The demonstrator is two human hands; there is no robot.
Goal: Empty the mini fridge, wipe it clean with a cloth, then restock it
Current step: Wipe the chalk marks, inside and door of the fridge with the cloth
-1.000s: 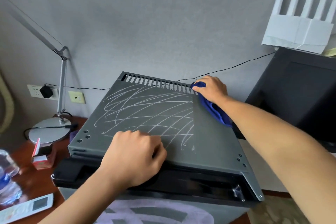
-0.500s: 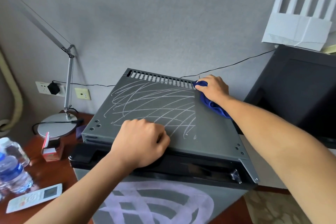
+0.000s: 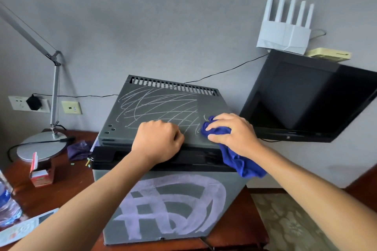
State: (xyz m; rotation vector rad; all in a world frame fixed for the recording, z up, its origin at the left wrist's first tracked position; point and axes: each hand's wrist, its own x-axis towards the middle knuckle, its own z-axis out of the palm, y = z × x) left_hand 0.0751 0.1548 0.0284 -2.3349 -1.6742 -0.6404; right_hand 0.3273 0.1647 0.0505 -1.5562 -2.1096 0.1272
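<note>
cloth (image 3: pixel 234 159) bunched under right hand (image 3: pixel 232 133) on fridge top (image 3: pixel 163 108) — left hand (image 3: pixel 158 141) fisted beside, empty

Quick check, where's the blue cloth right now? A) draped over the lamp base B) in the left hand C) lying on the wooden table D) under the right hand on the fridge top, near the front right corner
D: the right hand grips the blue cloth on the mini fridge top near its front right corner, with the cloth's tail hanging over the front edge.

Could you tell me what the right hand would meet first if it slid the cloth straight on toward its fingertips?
Probably the left hand: the right hand, gripping the blue cloth, points leftward across the fridge top, with only remaining chalk scribbles between them.
</note>
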